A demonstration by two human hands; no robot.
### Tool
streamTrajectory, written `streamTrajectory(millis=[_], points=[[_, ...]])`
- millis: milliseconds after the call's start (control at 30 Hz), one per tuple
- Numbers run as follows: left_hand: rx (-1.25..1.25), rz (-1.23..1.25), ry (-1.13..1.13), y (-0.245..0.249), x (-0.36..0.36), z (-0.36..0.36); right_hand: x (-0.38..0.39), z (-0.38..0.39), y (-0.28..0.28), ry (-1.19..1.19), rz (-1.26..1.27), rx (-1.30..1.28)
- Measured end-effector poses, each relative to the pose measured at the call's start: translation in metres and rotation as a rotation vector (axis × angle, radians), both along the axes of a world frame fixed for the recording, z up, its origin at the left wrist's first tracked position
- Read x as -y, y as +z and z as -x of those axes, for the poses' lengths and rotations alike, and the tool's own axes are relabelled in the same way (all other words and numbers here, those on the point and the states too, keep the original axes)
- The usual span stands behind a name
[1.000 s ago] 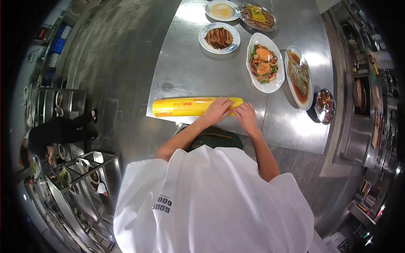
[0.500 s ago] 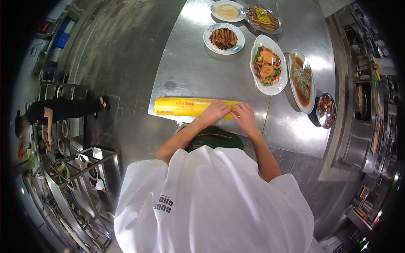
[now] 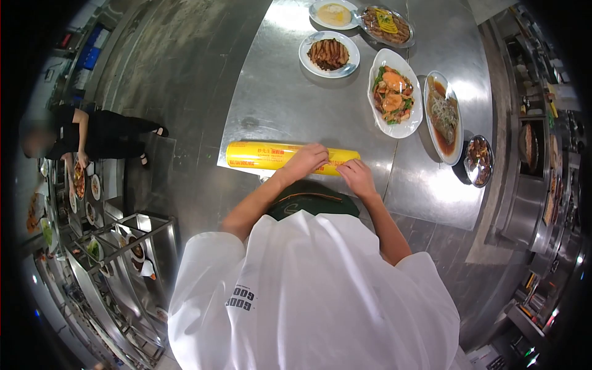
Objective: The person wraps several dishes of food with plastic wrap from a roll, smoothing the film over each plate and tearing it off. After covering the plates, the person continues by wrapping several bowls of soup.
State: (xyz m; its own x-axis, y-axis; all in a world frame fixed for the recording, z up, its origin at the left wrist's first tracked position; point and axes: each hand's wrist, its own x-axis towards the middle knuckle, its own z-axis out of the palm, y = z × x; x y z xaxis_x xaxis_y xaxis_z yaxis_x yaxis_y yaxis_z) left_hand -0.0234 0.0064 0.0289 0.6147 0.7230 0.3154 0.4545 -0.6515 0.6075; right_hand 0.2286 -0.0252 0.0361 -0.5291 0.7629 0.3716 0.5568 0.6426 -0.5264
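Note:
A yellow cling film roll (image 3: 253,155) with red lettering lies along the near edge of the steel table (image 3: 277,117). My left hand (image 3: 308,160) rests over its middle, fingers curled against the front. Close to its right end, my right hand (image 3: 356,175) has thumb and fingers pinched together at the surface. A small gap separates the two hands. Whether a loose film edge is between my fingertips is too fine to make out.
Beyond the roll stand sliced meat (image 3: 328,55), a pale dish (image 3: 334,13), a lemon-topped platter (image 3: 387,27), a stir-fry plate (image 3: 394,94), a fish platter (image 3: 443,117) and a dark bowl (image 3: 478,161). At left, a person in black (image 3: 111,131) works by metal racks (image 3: 132,231).
The roll has turned, showing different lettering. My left hand has shifted slightly up on it, and my right hand slightly down. The person at left has moved their arms and legs.

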Motion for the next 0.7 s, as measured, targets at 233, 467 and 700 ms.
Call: streamTrajectory(millis=[233, 467, 700], points=[[-0.253, -0.056, -0.111, 0.022, 0.012, 0.006, -0.002, 0.004, -0.002, -0.022, 0.033, -0.027], [-0.314, -0.123, -0.216, 0.021, 0.018, 0.003, 0.002, 0.013, -0.007, 0.002, 0.100, 0.051], [-0.344, -0.031, -0.239, 0.019, 0.026, 0.001, 0.011, 0.022, 0.001, 0.037, 0.126, 0.131]])
